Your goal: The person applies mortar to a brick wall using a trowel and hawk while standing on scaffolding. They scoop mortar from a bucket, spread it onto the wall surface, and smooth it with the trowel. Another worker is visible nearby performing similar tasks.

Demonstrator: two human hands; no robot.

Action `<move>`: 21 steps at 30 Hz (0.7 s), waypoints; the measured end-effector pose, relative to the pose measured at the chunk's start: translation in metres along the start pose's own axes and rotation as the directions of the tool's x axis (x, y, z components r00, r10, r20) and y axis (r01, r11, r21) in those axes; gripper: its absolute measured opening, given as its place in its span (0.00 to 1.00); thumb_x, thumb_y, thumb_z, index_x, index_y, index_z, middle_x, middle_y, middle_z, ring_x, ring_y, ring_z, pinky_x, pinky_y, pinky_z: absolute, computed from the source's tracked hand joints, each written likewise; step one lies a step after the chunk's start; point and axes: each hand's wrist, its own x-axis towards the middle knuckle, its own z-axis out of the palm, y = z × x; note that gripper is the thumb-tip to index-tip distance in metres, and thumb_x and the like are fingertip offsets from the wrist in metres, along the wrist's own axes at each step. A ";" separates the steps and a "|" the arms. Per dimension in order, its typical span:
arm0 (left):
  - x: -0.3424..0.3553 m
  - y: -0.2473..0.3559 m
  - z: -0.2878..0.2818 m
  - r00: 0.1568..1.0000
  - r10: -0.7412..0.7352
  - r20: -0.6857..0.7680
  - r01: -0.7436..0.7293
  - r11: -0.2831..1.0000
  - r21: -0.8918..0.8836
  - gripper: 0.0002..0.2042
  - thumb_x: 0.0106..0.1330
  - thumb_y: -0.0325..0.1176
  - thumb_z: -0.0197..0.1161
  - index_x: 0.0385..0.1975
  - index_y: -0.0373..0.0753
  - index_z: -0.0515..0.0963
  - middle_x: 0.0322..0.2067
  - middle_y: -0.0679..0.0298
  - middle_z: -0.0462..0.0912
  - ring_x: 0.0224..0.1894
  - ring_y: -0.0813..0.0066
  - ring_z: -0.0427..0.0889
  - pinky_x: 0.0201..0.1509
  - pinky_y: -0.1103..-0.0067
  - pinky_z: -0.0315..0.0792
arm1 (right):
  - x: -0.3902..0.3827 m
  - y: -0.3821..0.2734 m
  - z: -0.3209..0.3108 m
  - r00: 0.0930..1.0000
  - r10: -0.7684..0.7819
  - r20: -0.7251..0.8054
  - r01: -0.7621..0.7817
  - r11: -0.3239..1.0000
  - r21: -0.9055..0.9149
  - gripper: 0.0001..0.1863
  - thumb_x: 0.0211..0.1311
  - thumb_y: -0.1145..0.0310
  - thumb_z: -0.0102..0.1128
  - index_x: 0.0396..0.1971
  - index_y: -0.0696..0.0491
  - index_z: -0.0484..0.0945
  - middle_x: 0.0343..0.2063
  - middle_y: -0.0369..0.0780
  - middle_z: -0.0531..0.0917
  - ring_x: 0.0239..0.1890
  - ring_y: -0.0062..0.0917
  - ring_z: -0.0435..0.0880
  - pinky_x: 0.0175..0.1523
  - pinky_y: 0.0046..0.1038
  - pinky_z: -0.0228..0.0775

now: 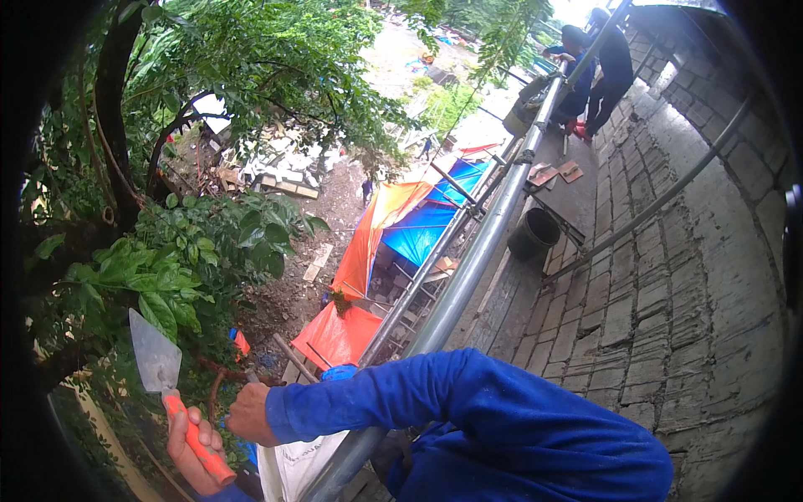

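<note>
At the lower left my left hand (194,452) is wrapped round the orange handle of a trowel (156,356). Its grey pointed blade tilts up against the leaves. My right arm, in a blue sleeve, reaches across the scaffold pipe (468,289) to the left. The right hand (251,413) is closed, back of the hand up, just right of the trowel handle; what its fingers hold, if anything, is hidden. A white sack with print (301,464) hangs below my right wrist, beside the pipe.
A rough block wall (661,276) rises on the right. On the plank walkway stand a black bucket (534,234) and broken block pieces (556,173); two people (598,75) are farther along. Far below lie orange tarps (376,226), a blue tarp (422,234) and rubble (288,159). Tree branches crowd the left.
</note>
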 end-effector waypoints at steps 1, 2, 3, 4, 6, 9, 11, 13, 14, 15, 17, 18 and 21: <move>-0.002 0.000 0.007 0.999 0.028 -0.024 -0.029 0.999 -0.014 0.18 0.72 0.33 0.48 0.59 0.37 0.59 0.29 0.65 0.69 0.17 0.84 0.69 0.15 0.84 0.70 | 0.000 0.000 -0.001 1.000 -0.002 0.011 0.002 1.000 0.004 0.05 0.43 0.70 0.60 0.21 0.55 0.79 0.19 0.43 0.82 0.28 0.37 0.85 0.32 0.36 0.74; -0.003 0.000 0.008 0.999 0.027 -0.020 -0.028 0.999 -0.015 0.18 0.71 0.33 0.48 0.59 0.37 0.59 0.29 0.65 0.69 0.17 0.84 0.69 0.15 0.84 0.70 | 0.000 0.000 -0.001 1.000 -0.002 0.007 0.002 1.000 0.003 0.05 0.43 0.70 0.60 0.21 0.55 0.80 0.19 0.43 0.82 0.28 0.37 0.85 0.32 0.36 0.74; -0.003 0.000 0.008 1.000 0.026 -0.017 -0.027 1.000 -0.016 0.18 0.71 0.33 0.48 0.59 0.37 0.59 0.29 0.65 0.69 0.17 0.84 0.69 0.15 0.84 0.70 | 0.000 -0.001 -0.002 1.000 -0.002 0.003 0.002 1.000 0.002 0.05 0.43 0.70 0.60 0.21 0.55 0.80 0.19 0.43 0.82 0.28 0.37 0.85 0.32 0.36 0.74; -0.003 0.000 0.008 1.000 0.025 -0.012 -0.025 1.000 -0.017 0.18 0.71 0.33 0.48 0.59 0.37 0.59 0.29 0.65 0.69 0.17 0.84 0.69 0.15 0.84 0.70 | -0.001 -0.001 -0.003 1.000 0.000 -0.002 0.000 1.000 0.000 0.05 0.43 0.70 0.60 0.21 0.55 0.80 0.19 0.43 0.82 0.28 0.37 0.85 0.31 0.36 0.74; -0.003 0.000 0.008 1.000 0.026 -0.017 -0.027 1.000 -0.009 0.20 0.70 0.32 0.49 0.61 0.38 0.59 0.29 0.66 0.69 0.17 0.84 0.69 0.16 0.85 0.69 | -0.002 0.000 -0.004 1.000 -0.005 -0.005 0.005 1.000 0.001 0.05 0.43 0.70 0.61 0.22 0.55 0.80 0.19 0.43 0.82 0.28 0.37 0.85 0.31 0.36 0.74; -0.003 0.000 0.009 0.999 0.031 -0.027 -0.031 1.000 0.002 0.21 0.69 0.31 0.50 0.61 0.39 0.59 0.29 0.66 0.69 0.17 0.85 0.68 0.16 0.85 0.68 | 0.000 0.000 -0.003 1.000 0.001 0.015 -0.001 1.000 0.001 0.05 0.43 0.70 0.61 0.22 0.55 0.80 0.19 0.43 0.82 0.28 0.37 0.85 0.31 0.36 0.74; -0.003 0.000 0.008 0.999 0.030 -0.025 -0.030 1.000 0.001 0.20 0.70 0.32 0.49 0.61 0.38 0.59 0.29 0.66 0.69 0.17 0.84 0.69 0.16 0.85 0.69 | 0.000 -0.001 -0.002 1.000 0.006 0.025 -0.006 1.000 0.000 0.05 0.43 0.70 0.61 0.22 0.54 0.80 0.19 0.43 0.82 0.28 0.37 0.85 0.31 0.36 0.74; -0.003 0.000 0.010 1.000 0.025 -0.013 -0.025 1.000 -0.008 0.18 0.71 0.33 0.48 0.59 0.37 0.59 0.29 0.66 0.69 0.17 0.84 0.69 0.15 0.84 0.70 | 0.000 -0.001 -0.002 1.000 0.008 0.024 -0.008 1.000 0.001 0.05 0.44 0.70 0.61 0.22 0.54 0.79 0.20 0.43 0.82 0.28 0.36 0.85 0.31 0.36 0.74; -0.004 0.000 0.011 0.999 0.026 -0.022 -0.026 1.000 0.000 0.18 0.71 0.33 0.48 0.59 0.37 0.59 0.29 0.66 0.69 0.17 0.84 0.69 0.15 0.84 0.70 | 0.000 -0.001 -0.002 1.000 0.004 0.026 -0.004 1.000 -0.001 0.05 0.44 0.70 0.61 0.23 0.55 0.79 0.20 0.43 0.83 0.28 0.37 0.85 0.31 0.36 0.74; -0.006 0.000 0.014 0.999 0.028 -0.031 -0.027 1.000 0.008 0.18 0.71 0.33 0.48 0.59 0.37 0.60 0.29 0.66 0.69 0.17 0.84 0.69 0.15 0.84 0.70 | 0.000 -0.001 -0.002 1.000 0.000 0.027 0.000 1.000 -0.002 0.06 0.44 0.70 0.60 0.23 0.55 0.79 0.20 0.43 0.83 0.28 0.37 0.85 0.31 0.36 0.74; -0.006 0.001 0.016 0.999 0.031 -0.042 -0.030 0.999 0.021 0.18 0.71 0.33 0.48 0.58 0.37 0.60 0.29 0.66 0.69 0.17 0.84 0.69 0.15 0.84 0.70 | 0.000 -0.001 0.001 1.000 -0.012 0.029 0.012 1.000 -0.012 0.06 0.45 0.70 0.60 0.24 0.55 0.79 0.20 0.43 0.83 0.28 0.37 0.85 0.31 0.36 0.74; -0.006 0.001 0.016 0.998 0.033 -0.045 -0.032 0.999 0.026 0.18 0.71 0.33 0.48 0.58 0.37 0.60 0.29 0.66 0.69 0.17 0.84 0.69 0.15 0.84 0.70 | 0.001 0.000 0.003 0.999 -0.020 0.030 0.021 1.000 -0.020 0.06 0.45 0.70 0.60 0.24 0.55 0.79 0.20 0.43 0.83 0.28 0.37 0.85 0.31 0.36 0.74; -0.005 0.000 0.013 0.998 0.037 -0.047 -0.036 0.999 0.036 0.18 0.71 0.33 0.49 0.58 0.37 0.60 0.29 0.67 0.70 0.17 0.85 0.69 0.15 0.85 0.69 | 0.000 -0.001 0.001 0.999 -0.026 0.027 0.026 1.000 -0.017 0.06 0.45 0.70 0.60 0.24 0.56 0.79 0.20 0.43 0.82 0.28 0.37 0.85 0.32 0.36 0.74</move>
